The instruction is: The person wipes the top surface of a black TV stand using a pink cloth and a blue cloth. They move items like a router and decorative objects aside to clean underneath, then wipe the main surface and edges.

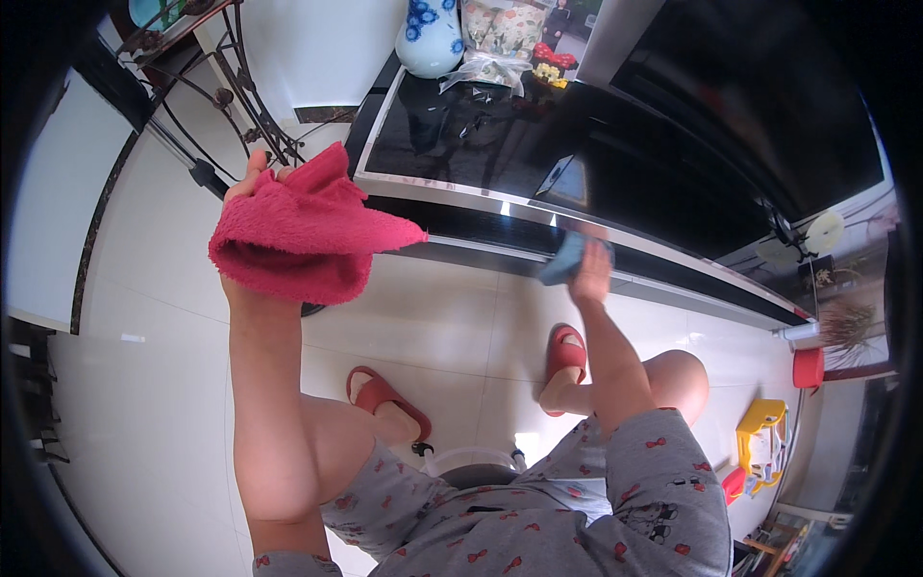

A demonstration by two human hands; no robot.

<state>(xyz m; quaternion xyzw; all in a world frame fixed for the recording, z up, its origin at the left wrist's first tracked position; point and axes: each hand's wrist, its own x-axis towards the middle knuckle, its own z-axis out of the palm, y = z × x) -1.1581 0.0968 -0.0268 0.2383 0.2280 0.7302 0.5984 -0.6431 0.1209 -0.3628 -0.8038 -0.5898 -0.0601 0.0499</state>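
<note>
My left hand (252, 177) is raised at the left, with a crumpled pink terry cloth (303, 231) draped over it; the fingertips show above the cloth and the palm is hidden. Right of centre, my right hand (593, 267) presses a blue-grey cloth (567, 257) against the dark front edge of a low black cabinet (469, 216); hand and cloth are slightly blurred. The cabinet's glossy top (497, 151) reflects the things around it.
A blue-and-white vase (430, 40), a clear-wrapped floral packet (501, 43) and a brick-built figure (552, 66) stand at the cabinet's back. A television (757, 94) is behind. A metal plant stand (241, 86) is at upper left; a yellow plastic rack (762, 440) is at right.
</note>
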